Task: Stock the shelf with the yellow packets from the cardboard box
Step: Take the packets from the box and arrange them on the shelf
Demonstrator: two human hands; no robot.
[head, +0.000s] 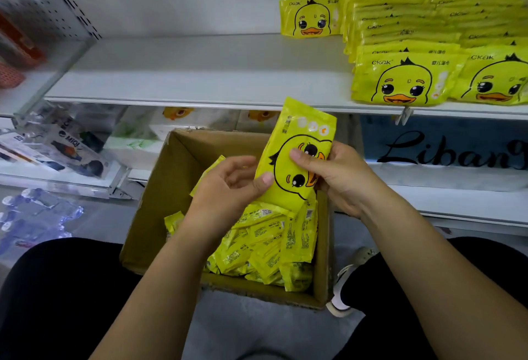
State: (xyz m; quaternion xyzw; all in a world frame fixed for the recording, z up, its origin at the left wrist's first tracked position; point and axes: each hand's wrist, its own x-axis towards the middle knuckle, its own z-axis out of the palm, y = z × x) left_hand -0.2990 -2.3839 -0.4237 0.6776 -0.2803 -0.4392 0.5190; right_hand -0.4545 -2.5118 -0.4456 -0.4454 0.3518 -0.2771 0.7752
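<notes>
Left hand [228, 185] and right hand [340, 176] fingers pinch a yellow duck-face packet [297, 136] above the cardboard box [160, 188]; shelf packets [405, 79] read "ckak", sign [445, 145] "Liban".

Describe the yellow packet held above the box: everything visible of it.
The held packet is a glossy yellow plastic pouch, flat, printed with a cartoon duck face: black eyes, orange beak, small round icons near the top end. It is held on end, duck sideways, above the cardboard box. The left hand pinches its lower left edge; the right hand grips its right side, thumb across the face.
</notes>
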